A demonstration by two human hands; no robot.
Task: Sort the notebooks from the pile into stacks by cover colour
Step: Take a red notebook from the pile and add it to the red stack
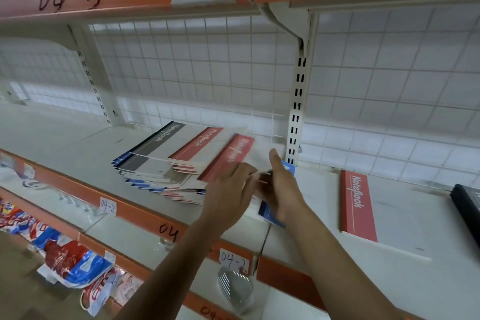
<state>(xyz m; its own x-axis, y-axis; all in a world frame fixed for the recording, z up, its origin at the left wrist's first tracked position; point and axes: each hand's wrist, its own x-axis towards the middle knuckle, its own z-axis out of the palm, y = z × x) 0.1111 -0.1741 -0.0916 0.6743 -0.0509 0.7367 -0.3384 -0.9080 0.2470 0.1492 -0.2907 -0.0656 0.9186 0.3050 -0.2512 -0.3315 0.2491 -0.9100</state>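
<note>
A white shelf (pixel 65 138) holds a slumped pile of notebooks (pixel 155 171); a lone red notebook (pixel 358 205) lies well to its right. Between them, the left hand (pixel 231 192) has its grip pinched on a blurred red notebook (pixel 228 156), the right hand (pixel 283 189) curled round a blue notebook (pixel 269 212)

Blurred red notebook (pixel 228 156), blue notebook (pixel 270 213) mostly behind the right hand (pixel 283 189), dark item (pixel 467 202), perhaps another notebook, half off-frame.

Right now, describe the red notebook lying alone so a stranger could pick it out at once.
Find the white slotted upright post at the back of the shelf. To its right one red notebook lies flat, alone. Unlike the pile left of the post, nothing lies on it.
</note>
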